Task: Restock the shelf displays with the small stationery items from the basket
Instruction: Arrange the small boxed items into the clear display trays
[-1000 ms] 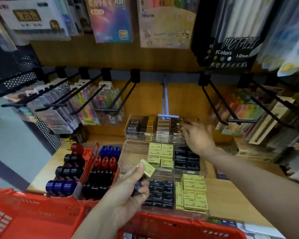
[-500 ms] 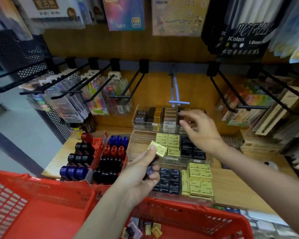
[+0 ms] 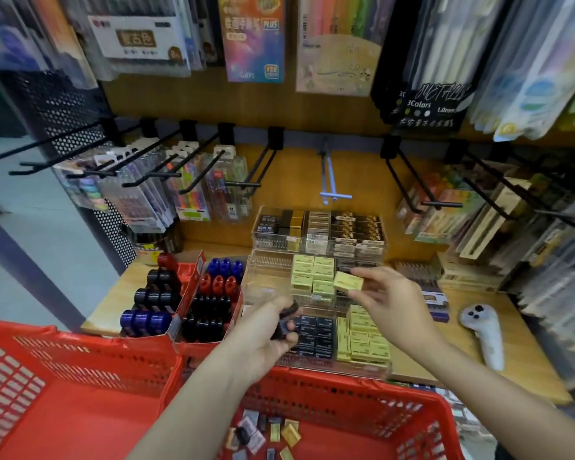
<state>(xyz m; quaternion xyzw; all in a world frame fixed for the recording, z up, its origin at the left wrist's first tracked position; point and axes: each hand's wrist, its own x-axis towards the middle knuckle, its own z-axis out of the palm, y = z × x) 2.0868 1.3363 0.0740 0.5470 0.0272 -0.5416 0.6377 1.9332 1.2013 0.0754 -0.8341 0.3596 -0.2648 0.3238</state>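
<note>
— Wooden shelving [image 3: 498, 330] backs the scene, hung with pen packs on black pegs. Where is the item?

— The pale yellow eraser box [image 3: 347, 281] sits pinched in the fingers of the right hand [image 3: 390, 302], just above the middle clear tray [image 3: 263, 277], at three o'clock from the yellow stack [image 3: 312, 275] already there.

— And the other hand?

— The left hand [image 3: 263, 330] curls round a few small dark boxes [image 3: 284, 322], over the front tray [image 3: 362, 368].

— So which step?

— Placing, most likely. The next move calls for lowering the box flat beside its yellow fellows.

— Room?

— Bare tray floor lies at nine o'clock of the stack; the tray's clear walls and the overhanging peg [image 3: 334, 194] at twelve are the edges to mind. The red basket [image 3: 362, 410], at six, holds more loose pieces.
</note>
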